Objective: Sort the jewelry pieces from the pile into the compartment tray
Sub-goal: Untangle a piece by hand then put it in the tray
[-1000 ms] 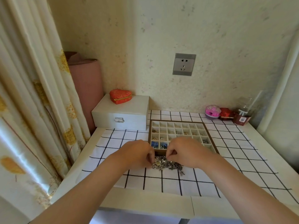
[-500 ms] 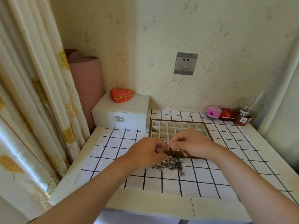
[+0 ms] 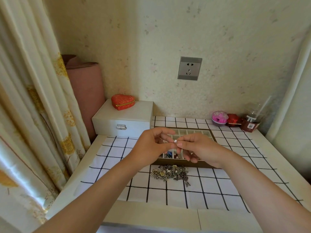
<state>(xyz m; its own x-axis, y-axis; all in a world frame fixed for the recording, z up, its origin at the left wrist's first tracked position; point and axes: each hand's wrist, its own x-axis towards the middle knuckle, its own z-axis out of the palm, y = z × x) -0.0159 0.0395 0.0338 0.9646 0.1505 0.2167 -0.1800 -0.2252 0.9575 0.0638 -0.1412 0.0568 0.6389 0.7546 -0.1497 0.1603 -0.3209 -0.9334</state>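
Jewelry pile (image 3: 170,173) sits low in middle of frame, on checked cloth (image 3: 210,190), just in front of compartment tray (image 3: 193,163). Small shiny piece (image 3: 175,141) held up over tray, in middle of frame. Left hand (image 3: 151,147) and right hand (image 3: 198,148) meet there, fingertips of both pinching it tight. Other fingers curl loose. Some tray boxes hold little bits, blue ones at front. White box (image 3: 124,118) with red heart case (image 3: 122,101) at tray's upper left.
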